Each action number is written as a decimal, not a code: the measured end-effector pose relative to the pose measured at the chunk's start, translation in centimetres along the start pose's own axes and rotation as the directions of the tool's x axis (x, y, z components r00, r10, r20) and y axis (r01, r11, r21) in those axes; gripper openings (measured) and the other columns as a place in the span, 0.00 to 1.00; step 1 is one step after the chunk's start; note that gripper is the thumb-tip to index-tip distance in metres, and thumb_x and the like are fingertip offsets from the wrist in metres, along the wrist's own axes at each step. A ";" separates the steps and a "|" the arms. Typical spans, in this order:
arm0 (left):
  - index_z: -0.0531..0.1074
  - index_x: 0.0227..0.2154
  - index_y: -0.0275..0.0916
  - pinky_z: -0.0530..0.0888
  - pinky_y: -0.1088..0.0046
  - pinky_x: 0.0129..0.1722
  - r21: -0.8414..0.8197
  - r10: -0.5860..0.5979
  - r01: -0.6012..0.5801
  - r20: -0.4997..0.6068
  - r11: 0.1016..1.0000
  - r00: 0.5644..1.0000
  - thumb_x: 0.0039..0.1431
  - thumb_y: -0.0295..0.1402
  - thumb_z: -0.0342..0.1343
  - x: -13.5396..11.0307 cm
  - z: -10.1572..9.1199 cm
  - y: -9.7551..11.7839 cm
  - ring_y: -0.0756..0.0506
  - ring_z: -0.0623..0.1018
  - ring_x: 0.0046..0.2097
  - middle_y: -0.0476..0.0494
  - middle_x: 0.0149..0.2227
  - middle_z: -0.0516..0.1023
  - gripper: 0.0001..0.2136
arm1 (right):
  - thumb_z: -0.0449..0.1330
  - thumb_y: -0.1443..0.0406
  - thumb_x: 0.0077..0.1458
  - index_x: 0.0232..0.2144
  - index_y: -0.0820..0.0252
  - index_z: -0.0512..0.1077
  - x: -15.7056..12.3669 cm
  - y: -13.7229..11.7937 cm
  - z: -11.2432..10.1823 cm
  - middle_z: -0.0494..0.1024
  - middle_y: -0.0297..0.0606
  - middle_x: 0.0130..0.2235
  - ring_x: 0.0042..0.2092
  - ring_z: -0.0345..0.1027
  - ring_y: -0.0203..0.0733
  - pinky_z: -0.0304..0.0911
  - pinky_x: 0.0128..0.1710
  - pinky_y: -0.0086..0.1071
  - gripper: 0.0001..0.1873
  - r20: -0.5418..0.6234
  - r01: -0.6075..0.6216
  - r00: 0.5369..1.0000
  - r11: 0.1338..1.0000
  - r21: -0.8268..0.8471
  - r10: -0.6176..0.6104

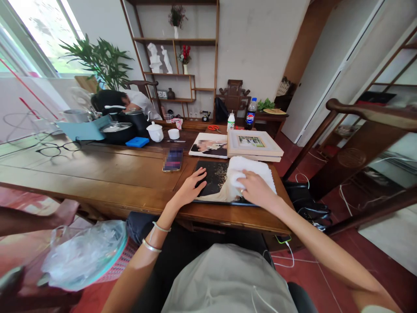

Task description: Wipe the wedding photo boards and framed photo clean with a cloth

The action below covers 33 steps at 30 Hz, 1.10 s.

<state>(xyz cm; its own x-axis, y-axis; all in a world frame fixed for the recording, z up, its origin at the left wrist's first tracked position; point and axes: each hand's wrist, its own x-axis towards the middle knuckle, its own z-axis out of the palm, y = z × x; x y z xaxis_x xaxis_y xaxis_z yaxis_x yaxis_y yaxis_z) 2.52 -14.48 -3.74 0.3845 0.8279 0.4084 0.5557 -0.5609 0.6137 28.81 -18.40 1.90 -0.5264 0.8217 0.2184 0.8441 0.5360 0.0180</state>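
One pink basket (pixel 119 263), with a clear plastic bag (pixel 84 252) on it, is seen at the far left, below the wooden desk (pixel 97 167). On that end of the desk, a pair of glasses (pixel 60 147) has been set down in front of a blue box (pixel 83 130). Beside the box, a black pot (pixel 119 136) can be seen, and a person (pixel 140 102) in a white top is seen bent low behind the pots. Next, a white teapot (pixel 154 132) and a white cup (pixel 173 134) are found, with a phone (pixel 172 160) laid nearer the front. The left hand (pixel 192 186) is rested at the left side of a black board (pixel 211 174); its grip is spread wide and nothing is held. Pale bits (pixel 223 171) are scattered on the board. Its right part is covered by a white cloth (pixel 257 167), and the right hand (pixel 256 187) is pressed on top with its fingers bent; whether any cloth is pinched by this grip cannot be told. Behind the cloth, a white picture frame (pixel 256 145) is laid flat, and a wooden chair (pixel 347 161) is seen at the far right.
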 end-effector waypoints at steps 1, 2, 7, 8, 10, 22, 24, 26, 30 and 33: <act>0.69 0.53 0.34 0.55 0.59 0.63 -0.006 0.004 -0.004 0.001 1.000 1.000 0.61 0.36 0.45 0.0 0.0 -0.1 0.41 0.59 0.64 0.38 0.61 0.63 0.20 | 0.55 0.71 0.50 0.41 0.64 0.75 -0.9 -1.6 -0.1 0.68 0.52 0.55 0.56 0.60 0.57 0.55 0.53 0.46 0.16 0.001 0.036 0.999 0.999 0.015 -0.036; 0.69 0.53 0.33 0.55 0.59 0.63 -0.011 0.008 -0.008 0.001 1.000 1.000 0.61 0.34 0.45 0.0 0.0 -0.2 0.41 0.59 0.64 0.39 0.61 0.63 0.20 | 0.56 0.71 0.50 0.41 0.62 0.75 -1.7 -3.2 -0.3 0.67 0.51 0.56 0.56 0.58 0.58 0.54 0.54 0.48 0.16 0.003 0.070 0.998 0.997 0.035 -0.070; 0.69 0.53 0.37 0.55 0.58 0.63 -0.041 0.028 -0.028 -0.004 0.999 1.000 0.61 0.33 0.43 0.0 -0.1 -0.7 0.43 0.60 0.63 0.42 0.60 0.64 0.19 | 0.58 0.67 0.50 0.39 0.61 0.75 -2.4 -6.0 -0.5 0.67 0.51 0.55 0.57 0.56 0.59 0.54 0.54 0.50 0.13 0.014 0.133 0.991 0.988 0.084 -0.135; 0.69 0.53 0.37 0.55 0.57 0.63 -0.047 0.035 -0.036 -0.006 0.998 0.999 0.61 0.33 0.43 0.0 -0.1 -0.8 0.43 0.60 0.63 0.42 0.60 0.64 0.19 | 0.58 0.67 0.50 0.40 0.61 0.75 -1.7 -5.5 -0.4 0.68 0.50 0.54 0.57 0.57 0.57 0.54 0.54 0.49 0.13 0.013 0.136 0.990 0.987 0.089 -0.138; 0.70 0.52 0.36 0.55 0.57 0.63 -0.054 0.046 -0.046 -0.009 0.997 0.999 0.62 0.33 0.43 0.0 -0.1 -0.8 0.42 0.60 0.63 0.40 0.60 0.65 0.19 | 0.58 0.67 0.51 0.43 0.61 0.74 0.1 -3.6 -0.2 0.69 0.49 0.54 0.57 0.56 0.55 0.54 0.55 0.48 0.15 0.011 0.115 0.993 0.990 0.082 -0.116; 0.69 0.52 0.35 0.56 0.58 0.63 -0.021 0.033 -0.033 -0.017 0.999 0.999 0.62 0.33 0.42 0.0 0.0 -0.7 0.43 0.61 0.63 0.39 0.60 0.65 0.19 | 0.54 0.67 0.54 0.46 0.59 0.73 -1.2 -6.9 0.5 0.57 0.51 0.62 0.63 0.42 0.66 0.44 0.56 0.62 0.16 0.110 0.075 0.991 0.997 0.024 -0.078; 0.69 0.53 0.36 0.56 0.58 0.63 -0.019 0.032 -0.032 -0.011 0.999 0.999 0.62 0.32 0.42 0.0 -0.1 -0.6 0.43 0.61 0.63 0.41 0.60 0.65 0.19 | 0.56 0.67 0.53 0.44 0.59 0.74 -2.0 -7.5 0.2 0.58 0.50 0.62 0.64 0.42 0.64 0.43 0.57 0.61 0.15 0.104 0.159 0.980 0.983 0.094 -0.168; 0.69 0.53 0.37 0.57 0.59 0.63 -0.018 0.036 -0.036 -0.007 0.999 0.999 0.62 0.32 0.42 0.0 -0.1 -0.6 0.43 0.61 0.63 0.42 0.60 0.65 0.19 | 0.57 0.68 0.51 0.43 0.59 0.74 -1.4 -6.6 0.1 0.59 0.48 0.62 0.63 0.45 0.62 0.45 0.57 0.58 0.16 0.066 0.206 0.974 0.966 0.156 -0.219; 0.69 0.53 0.34 0.55 0.58 0.64 -0.019 0.039 -0.039 -0.005 0.999 0.999 0.62 0.32 0.42 0.1 0.0 -0.6 0.43 0.60 0.63 0.39 0.60 0.65 0.20 | 0.57 0.71 0.48 0.41 0.62 0.74 2.8 -2.0 0.5 0.67 0.50 0.56 0.61 0.52 0.55 0.50 0.57 0.50 0.16 0.013 0.232 0.971 0.959 0.165 -0.237; 0.69 0.52 0.33 0.55 0.58 0.63 -0.026 0.033 -0.034 -0.005 0.999 0.999 0.62 0.33 0.42 0.1 0.0 -0.7 0.42 0.60 0.63 0.37 0.60 0.65 0.20 | 0.55 0.71 0.53 0.41 0.66 0.74 6.1 0.8 1.0 0.73 0.52 0.49 0.59 0.56 0.54 0.53 0.55 0.45 0.14 0.013 0.160 0.987 0.984 0.080 -0.162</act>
<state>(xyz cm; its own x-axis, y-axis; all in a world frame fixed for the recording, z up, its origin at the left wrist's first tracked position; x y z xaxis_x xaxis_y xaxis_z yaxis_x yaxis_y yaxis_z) 2.18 -14.01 -4.11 0.3992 0.8087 0.4321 0.5229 -0.5879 0.6173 26.16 -12.72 2.25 -0.6572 0.7267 0.1998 0.7379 0.6744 -0.0258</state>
